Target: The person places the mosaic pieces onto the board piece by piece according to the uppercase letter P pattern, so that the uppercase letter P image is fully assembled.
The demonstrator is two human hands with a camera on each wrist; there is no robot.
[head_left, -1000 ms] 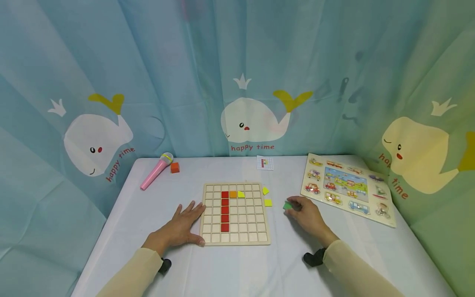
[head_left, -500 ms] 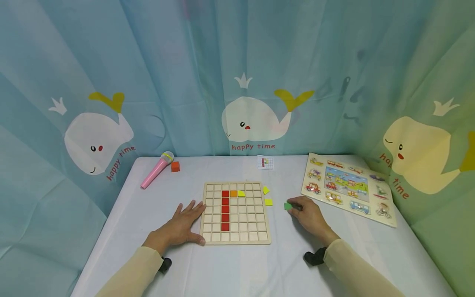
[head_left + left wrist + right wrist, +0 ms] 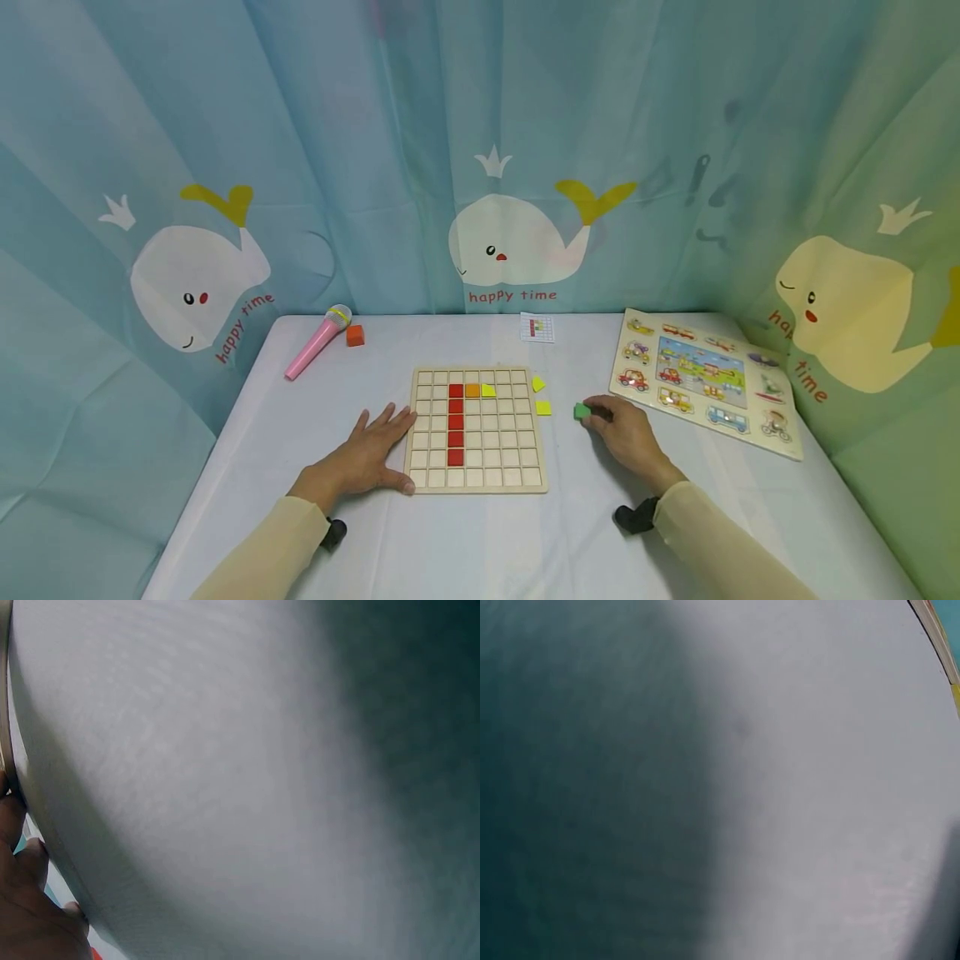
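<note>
A wooden grid board lies mid-table, with a column of red squares in it. To the right of the top red square sit an orange square and a yellow piece with a cut corner. My left hand rests at the board's left edge, fingers spread; part of it shows in the left wrist view. Right of the board, my right hand pinches a small green block between thumb and fingers. The right wrist view shows only cloth and a board corner, not the hand.
Two loose yellow pieces, one pointed and one square, lie beside the board's right edge. Behind are a pattern card, a pink toy microphone and an orange cube. A vehicle peg puzzle lies at the right.
The green block has turned in my right hand's fingers, which have hardly moved from their place. My left hand has stayed on the board's edge.
</note>
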